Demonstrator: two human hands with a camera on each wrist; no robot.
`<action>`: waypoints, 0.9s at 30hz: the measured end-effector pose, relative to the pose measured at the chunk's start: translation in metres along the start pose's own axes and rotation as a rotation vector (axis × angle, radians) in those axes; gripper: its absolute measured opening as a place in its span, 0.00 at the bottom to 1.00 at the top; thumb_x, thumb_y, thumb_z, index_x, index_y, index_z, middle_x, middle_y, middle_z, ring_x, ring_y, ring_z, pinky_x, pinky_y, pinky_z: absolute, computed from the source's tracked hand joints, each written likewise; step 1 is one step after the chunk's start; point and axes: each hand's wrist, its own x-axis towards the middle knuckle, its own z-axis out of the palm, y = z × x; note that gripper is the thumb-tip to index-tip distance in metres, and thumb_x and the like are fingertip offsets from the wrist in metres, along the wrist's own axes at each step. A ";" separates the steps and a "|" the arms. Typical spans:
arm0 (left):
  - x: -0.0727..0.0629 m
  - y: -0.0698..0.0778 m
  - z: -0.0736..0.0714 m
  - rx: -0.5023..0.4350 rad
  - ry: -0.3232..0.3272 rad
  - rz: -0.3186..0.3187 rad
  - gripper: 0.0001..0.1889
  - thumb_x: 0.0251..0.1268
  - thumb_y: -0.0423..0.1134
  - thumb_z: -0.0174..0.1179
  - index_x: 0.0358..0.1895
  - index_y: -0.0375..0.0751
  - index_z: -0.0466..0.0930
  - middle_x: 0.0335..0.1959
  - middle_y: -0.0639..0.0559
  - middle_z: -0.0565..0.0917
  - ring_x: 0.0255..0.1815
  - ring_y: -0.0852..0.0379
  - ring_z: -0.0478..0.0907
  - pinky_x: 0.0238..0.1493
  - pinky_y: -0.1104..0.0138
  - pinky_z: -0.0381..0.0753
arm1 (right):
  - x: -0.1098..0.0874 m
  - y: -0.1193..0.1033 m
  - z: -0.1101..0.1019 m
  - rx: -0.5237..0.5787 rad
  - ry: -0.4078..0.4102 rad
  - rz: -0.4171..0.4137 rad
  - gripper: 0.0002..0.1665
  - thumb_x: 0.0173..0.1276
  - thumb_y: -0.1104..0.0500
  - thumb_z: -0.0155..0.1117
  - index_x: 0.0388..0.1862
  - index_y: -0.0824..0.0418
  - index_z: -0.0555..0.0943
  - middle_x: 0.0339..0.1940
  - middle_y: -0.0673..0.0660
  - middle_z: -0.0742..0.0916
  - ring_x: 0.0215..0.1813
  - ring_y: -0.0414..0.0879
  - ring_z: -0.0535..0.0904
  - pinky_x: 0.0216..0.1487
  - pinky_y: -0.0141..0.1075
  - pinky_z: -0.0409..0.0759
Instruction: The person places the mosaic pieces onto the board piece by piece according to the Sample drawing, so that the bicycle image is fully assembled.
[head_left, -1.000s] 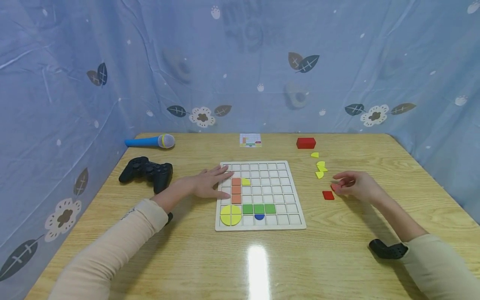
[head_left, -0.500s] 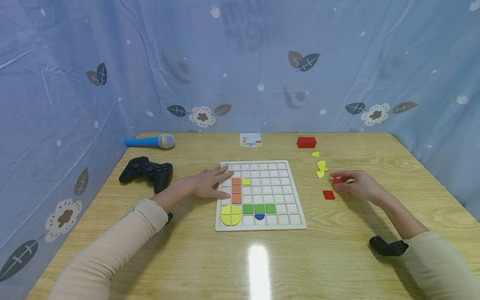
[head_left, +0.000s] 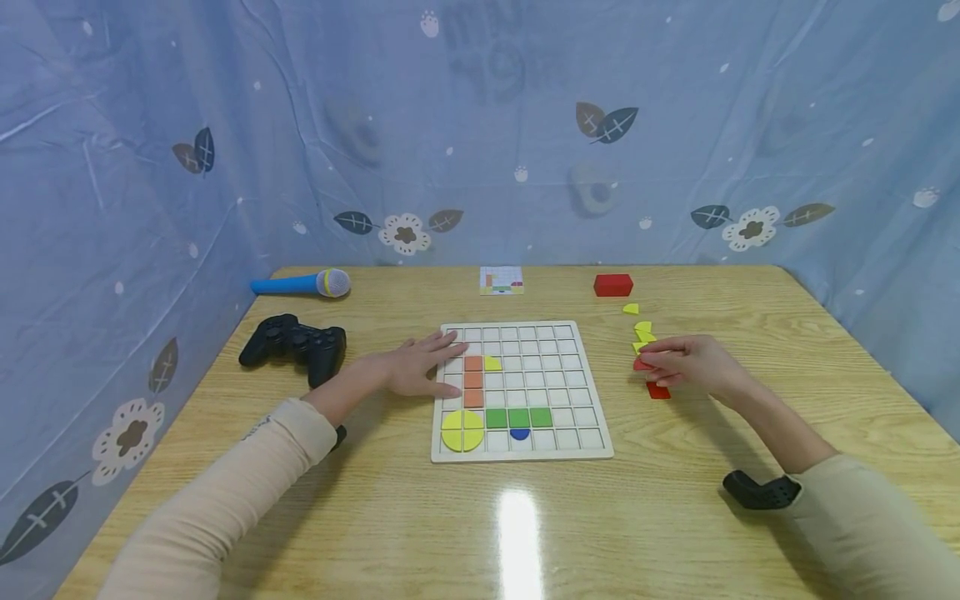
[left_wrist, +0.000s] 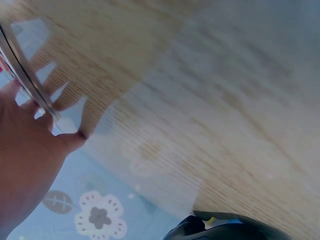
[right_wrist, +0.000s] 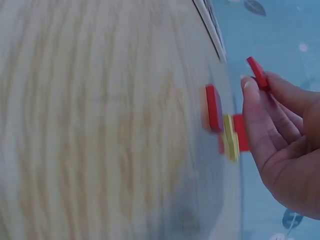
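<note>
Across a wood-grain table [head_left: 375, 517] backed by a blue leaf-and-flower curtain [head_left: 480, 125], the far left corner holds a blue toy microphone [head_left: 300, 283] with a grey head, and nearer the viewer sits a black game controller [head_left: 294, 342]. Beside it, the person's left hand [head_left: 414, 367] reaches in from a beige sleeve, its fingers spread and relaxed over the left edge of a white grid board [head_left: 521, 455], grasping nothing. On the board, three orange squares [head_left: 473, 378] run in a column, with a yellow quarter-circle [head_left: 492, 363] right of the top one; below, four more quarter-circles form a yellow disc [head_left: 462, 430] in the near left corner. Right of the disc lies a row of three green squares [head_left: 518, 417], with a blue half-circle [head_left: 519, 433] under the middle one. Behind the board is a small pattern card [head_left: 501, 280]. Farther right, a red block [head_left: 613, 285] sits near loose yellow pieces [head_left: 643, 327]. At the right, the person's right hand [head_left: 693, 364] pinches a flat red piece [right_wrist: 257, 72] between thumb and fingers, its outline partly hidden, right of the board and near a red diamond-shaped tile [head_left: 657, 391].
</note>
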 end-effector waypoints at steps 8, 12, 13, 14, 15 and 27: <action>0.002 -0.001 0.001 0.000 0.002 0.006 0.45 0.64 0.68 0.49 0.78 0.56 0.40 0.77 0.51 0.36 0.75 0.49 0.29 0.70 0.45 0.36 | 0.009 -0.010 0.023 0.076 -0.056 -0.006 0.28 0.70 0.56 0.61 0.58 0.78 0.73 0.38 0.59 0.87 0.37 0.48 0.85 0.41 0.39 0.82; 0.002 -0.001 0.001 -0.001 0.005 0.002 0.45 0.63 0.68 0.49 0.78 0.56 0.40 0.77 0.51 0.36 0.75 0.50 0.29 0.70 0.45 0.36 | 0.012 -0.018 0.035 0.037 -0.057 -0.011 0.26 0.68 0.56 0.64 0.56 0.75 0.76 0.36 0.57 0.87 0.35 0.47 0.84 0.39 0.37 0.83; 0.001 -0.001 0.001 -0.002 0.005 0.000 0.45 0.63 0.68 0.49 0.78 0.56 0.40 0.77 0.51 0.36 0.75 0.50 0.29 0.70 0.45 0.36 | 0.013 -0.019 0.037 0.035 -0.055 -0.006 0.26 0.67 0.56 0.64 0.56 0.75 0.76 0.35 0.57 0.87 0.35 0.46 0.84 0.39 0.37 0.83; 0.001 -0.001 0.001 -0.002 0.004 -0.002 0.45 0.63 0.68 0.49 0.78 0.56 0.40 0.77 0.51 0.36 0.75 0.50 0.28 0.70 0.45 0.36 | 0.014 -0.021 0.040 0.036 -0.058 -0.002 0.26 0.67 0.57 0.64 0.56 0.75 0.76 0.35 0.57 0.87 0.35 0.46 0.84 0.39 0.36 0.82; 0.001 -0.001 0.001 -0.002 0.004 -0.003 0.45 0.63 0.68 0.49 0.78 0.56 0.40 0.77 0.52 0.36 0.75 0.50 0.28 0.70 0.45 0.36 | 0.015 -0.023 0.044 0.037 -0.061 0.001 0.26 0.67 0.57 0.64 0.56 0.75 0.76 0.35 0.57 0.87 0.35 0.46 0.84 0.39 0.36 0.82; 0.002 -0.002 0.001 -0.006 0.003 0.002 0.46 0.63 0.69 0.49 0.78 0.56 0.40 0.77 0.51 0.36 0.75 0.50 0.29 0.70 0.45 0.36 | 0.026 -0.034 0.074 0.112 -0.148 0.009 0.19 0.69 0.65 0.61 0.54 0.78 0.77 0.37 0.64 0.87 0.33 0.47 0.85 0.37 0.37 0.83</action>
